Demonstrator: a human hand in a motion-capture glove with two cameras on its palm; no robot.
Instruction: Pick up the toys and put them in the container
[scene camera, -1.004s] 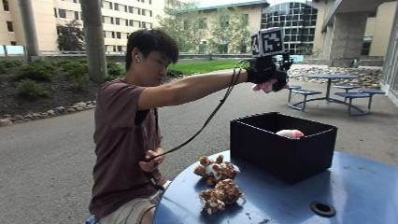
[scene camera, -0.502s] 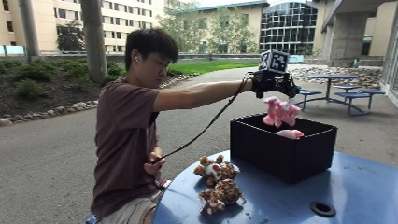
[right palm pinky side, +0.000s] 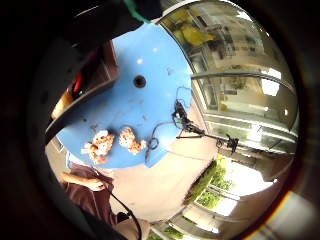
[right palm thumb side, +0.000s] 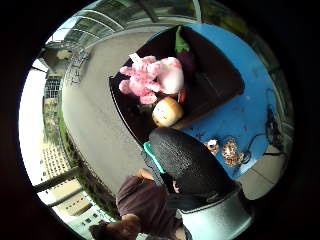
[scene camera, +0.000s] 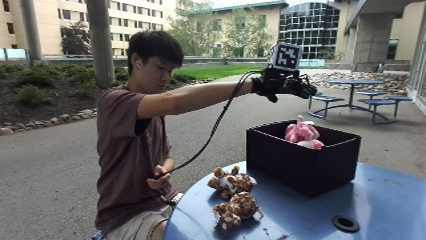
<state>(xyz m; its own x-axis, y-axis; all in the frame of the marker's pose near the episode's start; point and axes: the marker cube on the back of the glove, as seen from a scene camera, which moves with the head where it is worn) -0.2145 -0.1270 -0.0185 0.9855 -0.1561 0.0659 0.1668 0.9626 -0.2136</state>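
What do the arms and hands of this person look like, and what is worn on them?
The right hand wears a black glove; in the thumb side palm view its fabric looks finely textured, with a green edge. The other hand is bare. The arms are bare below the short sleeves of a dark reddish-brown T-shirt.

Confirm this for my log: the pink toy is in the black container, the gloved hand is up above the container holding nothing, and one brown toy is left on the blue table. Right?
Not quite. Two brown toys remain on the blue table, as the outside view shows. The rest stands: the pink toy is in the black container, and the gloved hand is above it, holding nothing.
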